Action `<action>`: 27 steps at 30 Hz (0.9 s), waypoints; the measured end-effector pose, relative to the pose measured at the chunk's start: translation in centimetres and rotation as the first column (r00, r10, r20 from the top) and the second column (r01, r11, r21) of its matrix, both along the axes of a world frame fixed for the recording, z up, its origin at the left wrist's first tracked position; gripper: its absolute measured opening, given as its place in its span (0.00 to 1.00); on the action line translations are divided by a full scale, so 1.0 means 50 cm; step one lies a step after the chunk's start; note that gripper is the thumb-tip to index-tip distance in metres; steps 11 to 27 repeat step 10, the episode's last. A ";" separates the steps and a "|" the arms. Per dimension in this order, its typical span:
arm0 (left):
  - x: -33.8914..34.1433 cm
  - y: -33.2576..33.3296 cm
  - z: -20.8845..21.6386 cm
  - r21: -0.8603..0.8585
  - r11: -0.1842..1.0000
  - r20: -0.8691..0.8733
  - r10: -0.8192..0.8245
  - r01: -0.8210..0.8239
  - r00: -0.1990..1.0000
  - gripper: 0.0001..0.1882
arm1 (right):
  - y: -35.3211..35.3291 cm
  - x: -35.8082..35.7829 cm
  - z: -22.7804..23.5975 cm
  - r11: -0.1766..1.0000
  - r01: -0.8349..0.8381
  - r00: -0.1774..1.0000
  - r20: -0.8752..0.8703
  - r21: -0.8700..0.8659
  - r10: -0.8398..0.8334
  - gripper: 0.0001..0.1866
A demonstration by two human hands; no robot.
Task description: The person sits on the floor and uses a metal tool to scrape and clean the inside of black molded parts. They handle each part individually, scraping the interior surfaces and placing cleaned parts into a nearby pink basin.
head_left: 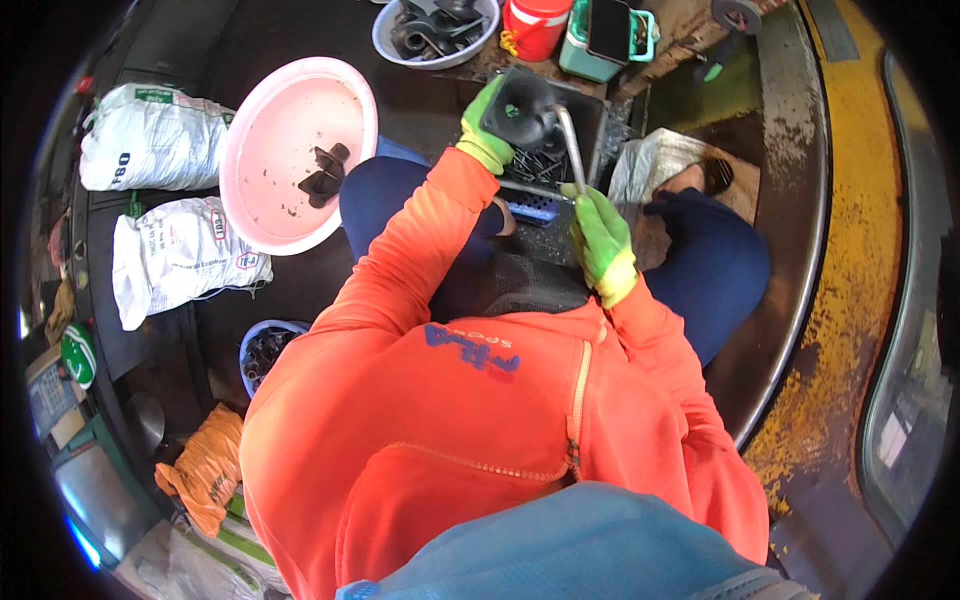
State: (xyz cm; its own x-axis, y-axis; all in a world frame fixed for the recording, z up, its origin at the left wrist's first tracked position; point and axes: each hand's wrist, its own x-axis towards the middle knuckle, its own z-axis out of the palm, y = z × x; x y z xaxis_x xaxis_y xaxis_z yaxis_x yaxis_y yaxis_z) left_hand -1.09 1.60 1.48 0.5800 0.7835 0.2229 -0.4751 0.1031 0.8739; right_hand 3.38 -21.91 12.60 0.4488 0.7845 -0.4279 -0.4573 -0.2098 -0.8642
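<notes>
My left hand [487,128], in a green glove, is closed on the edge of a black flanged fitting [522,110] with a round hollow middle. My right hand [603,240], gloved the same way, grips a metal bar tool [572,150]. One arm of the tool reaches up, with its upper end at the fitting; a thinner arm points left. Its exact kind is unclear. Beneath the fitting stands a dark bin [592,112] holding several loose bolts [537,166]. A blue plastic basket [533,212] shows below the bin.
A pink basin [262,165] on the left holds dark fittings [326,178]. Beyond the bin are a bowl of black parts [435,30], a red bucket [535,28] and a teal box [590,50]. White sacks [155,140] lie far left. A worn yellow metal edge [830,300] runs along the right.
</notes>
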 end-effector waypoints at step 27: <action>-0.036 0.374 -0.038 0.670 0.742 -0.697 0.625 0.008 0.353 0.32 | 0.015 0.019 0.014 0.996 0.015 0.973 -0.229 -0.090 -0.035 0.16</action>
